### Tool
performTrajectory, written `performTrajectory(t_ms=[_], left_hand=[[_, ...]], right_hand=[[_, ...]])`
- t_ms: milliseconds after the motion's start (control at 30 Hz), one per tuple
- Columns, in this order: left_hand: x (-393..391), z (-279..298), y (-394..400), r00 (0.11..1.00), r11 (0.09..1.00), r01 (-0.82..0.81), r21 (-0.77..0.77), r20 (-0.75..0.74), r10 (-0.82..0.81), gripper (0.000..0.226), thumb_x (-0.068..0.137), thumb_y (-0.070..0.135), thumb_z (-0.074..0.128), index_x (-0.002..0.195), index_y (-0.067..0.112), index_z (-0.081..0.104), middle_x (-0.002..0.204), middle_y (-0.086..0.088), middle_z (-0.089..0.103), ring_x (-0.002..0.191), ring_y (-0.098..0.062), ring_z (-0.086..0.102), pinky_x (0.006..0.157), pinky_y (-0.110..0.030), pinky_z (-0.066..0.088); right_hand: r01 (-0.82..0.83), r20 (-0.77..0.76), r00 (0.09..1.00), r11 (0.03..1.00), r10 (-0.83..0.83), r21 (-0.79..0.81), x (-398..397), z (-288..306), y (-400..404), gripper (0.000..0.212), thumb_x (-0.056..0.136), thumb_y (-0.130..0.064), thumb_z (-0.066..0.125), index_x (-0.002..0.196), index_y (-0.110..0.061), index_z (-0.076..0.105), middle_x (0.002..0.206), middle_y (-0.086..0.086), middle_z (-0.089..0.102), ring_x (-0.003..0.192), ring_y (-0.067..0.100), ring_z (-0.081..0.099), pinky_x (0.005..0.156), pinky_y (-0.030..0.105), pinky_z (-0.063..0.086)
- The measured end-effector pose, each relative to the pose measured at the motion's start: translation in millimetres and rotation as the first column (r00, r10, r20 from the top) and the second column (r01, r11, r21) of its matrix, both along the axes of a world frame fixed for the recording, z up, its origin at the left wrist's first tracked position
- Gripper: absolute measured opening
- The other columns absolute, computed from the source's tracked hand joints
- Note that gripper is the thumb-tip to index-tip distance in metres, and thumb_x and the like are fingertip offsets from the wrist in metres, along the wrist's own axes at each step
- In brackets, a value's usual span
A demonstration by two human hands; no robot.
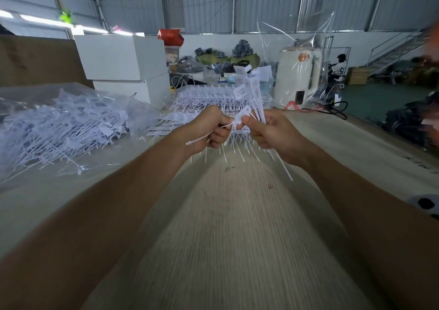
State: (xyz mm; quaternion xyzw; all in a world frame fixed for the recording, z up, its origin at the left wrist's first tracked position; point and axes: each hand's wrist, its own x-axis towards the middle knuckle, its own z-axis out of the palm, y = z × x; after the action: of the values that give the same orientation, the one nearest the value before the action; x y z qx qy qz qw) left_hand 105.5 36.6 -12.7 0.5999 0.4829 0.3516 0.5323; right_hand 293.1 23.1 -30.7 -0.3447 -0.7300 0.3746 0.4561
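Both hands were raised above the middle of the desk (237, 214), knuckles almost touching. The left hand (211, 129) was curled round a single white tag tie (199, 139), whose thin tail stuck out to the left of the fist. The right hand (268, 134) was clamped on a bundle of ties (253, 89), with the flat tags fanned upward and the tails hanging below the fingers. The tie's head lay between the two thumbs, so it seemed about to join the bundle, or to be pulled free of it; which one could not be told.

Judging by the rest, the job was somewhere in the middle. A clear bag of loose ties (59, 124) lay heaped along the desk's left edge, probably work already done. A stack of joined ties (202, 98) sat just behind the hands towards the far edge, apparently not yet handled. The bundle in hand looked only partly gathered. White boxes (123, 55) stood at the far left corner.
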Motion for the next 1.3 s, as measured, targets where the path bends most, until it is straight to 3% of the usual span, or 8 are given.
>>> performTrajectory(t_ms=[233, 367, 500, 700, 800, 900, 1100, 1300], left_hand=[[-7.7, 4.0, -4.0, 0.991, 0.993, 0.104, -0.055, -0.085, -0.108, 0.049, 0.097, 0.01, 0.038, 0.052, 0.021, 0.055, 0.046, 0.006, 0.023, 0.04, -0.008, 0.012, 0.045, -0.024, 0.008], [-1.0, 11.8, -5.2, 0.933, 0.986, -0.026, 0.162, -0.35, 0.082, 0.025, 0.092, 0.011, 0.044, 0.067, 0.016, 0.048, 0.051, 0.001, 0.025, 0.044, -0.014, 0.015, 0.047, -0.022, 0.014], [-4.1, 13.0, -4.9, 0.921, 0.97, 0.008, 0.241, -0.379, 0.087, 0.01, 0.092, 0.013, 0.047, 0.089, 0.013, 0.056, 0.049, 0.004, 0.029, 0.044, -0.013, 0.019, 0.044, -0.02, 0.019], [-13.4, 17.0, -6.5, 0.895, 0.95, 0.102, 0.296, -0.445, 0.043, 0.018, 0.085, 0.007, 0.06, 0.076, 0.014, 0.073, 0.049, 0.001, 0.029, 0.046, -0.015, 0.021, 0.045, -0.02, 0.017], [-19.1, 16.8, -8.9, 0.878, 0.931, 0.105, 0.35, -0.472, 0.078, 0.009, 0.085, 0.004, 0.064, 0.09, 0.003, 0.072, 0.055, -0.001, 0.045, 0.048, -0.015, 0.034, 0.044, -0.02, 0.027], [-19.8, 14.9, -9.8, 0.817, 0.892, 0.154, 0.424, -0.563, 0.127, 0.011, 0.086, 0.006, 0.07, 0.096, 0.003, 0.072, 0.086, -0.008, 0.068, 0.076, -0.021, 0.06, 0.064, -0.025, 0.046], [-16.7, 16.5, -4.2, 0.918, 0.896, 0.055, 0.442, -0.375, 0.129, 0.018, 0.099, 0.025, 0.062, 0.094, 0.016, 0.076, 0.053, 0.021, 0.055, 0.041, 0.0, 0.041, 0.042, -0.013, 0.032], [-4.4, 12.5, -2.6, 0.942, 0.849, 0.003, 0.529, -0.287, 0.175, 0.011, 0.09, 0.036, 0.073, 0.087, 0.026, 0.075, 0.101, 0.021, 0.064, 0.072, 0.013, 0.06, 0.056, -0.012, 0.046]], right_hand=[[-0.031, 0.046, 0.998, 0.999, 0.03, 0.019, 0.0, -5.6, -2.0, 0.026, 0.103, -0.026, 0.057, 0.081, -0.027, 0.069, 0.058, -0.007, 0.036, 0.049, 0.008, 0.029, 0.045, 0.022, 0.025], [0.039, 0.049, 0.998, 0.999, -0.041, 0.023, -5.0, -8.4, 0.6, 0.027, 0.105, -0.028, 0.053, 0.085, -0.017, 0.068, 0.055, -0.008, 0.035, 0.045, 0.007, 0.03, 0.044, 0.021, 0.026], [0.017, 0.04, 0.999, 1.0, -0.017, 0.001, -7.7, -9.5, -0.7, 0.029, 0.106, -0.028, 0.051, 0.084, -0.016, 0.065, 0.055, -0.006, 0.034, 0.044, 0.008, 0.028, 0.044, 0.021, 0.025], [0.023, 0.176, 0.984, 0.996, -0.038, 0.088, -14.7, -11.5, -3.7, 0.027, 0.106, -0.021, 0.049, 0.086, -0.01, 0.063, 0.051, -0.009, 0.038, 0.042, 0.004, 0.033, 0.044, 0.015, 0.03], [0.045, 0.301, 0.948, 0.979, -0.106, 0.201, -17.0, -9.5, -2.5, 0.028, 0.105, -0.018, 0.051, 0.087, -0.004, 0.068, 0.049, -0.015, 0.05, 0.045, 0.0, 0.044, 0.053, 0.01, 0.034], [0.072, 0.354, 0.923, 0.971, -0.151, 0.228, -16.4, -10.9, -0.7, 0.03, 0.105, -0.018, 0.052, 0.087, -0.002, 0.07, 0.056, -0.011, 0.05, 0.049, 0.001, 0.045, 0.056, 0.018, 0.036], [0.156, 0.063, 0.986, 0.987, -0.157, 0.025, -3.6, -7.3, 3.0, 0.032, 0.107, -0.026, 0.047, 0.084, -0.011, 0.063, 0.047, -0.013, 0.038, 0.04, 0.005, 0.031, 0.041, 0.02, 0.026], [0.101, 0.018, 0.995, 0.995, -0.1, -0.022, -4.5, -5.4, 2.8, 0.033, 0.106, -0.034, 0.048, 0.084, -0.015, 0.064, 0.049, -0.013, 0.037, 0.042, 0.007, 0.029, 0.043, 0.02, 0.024]])
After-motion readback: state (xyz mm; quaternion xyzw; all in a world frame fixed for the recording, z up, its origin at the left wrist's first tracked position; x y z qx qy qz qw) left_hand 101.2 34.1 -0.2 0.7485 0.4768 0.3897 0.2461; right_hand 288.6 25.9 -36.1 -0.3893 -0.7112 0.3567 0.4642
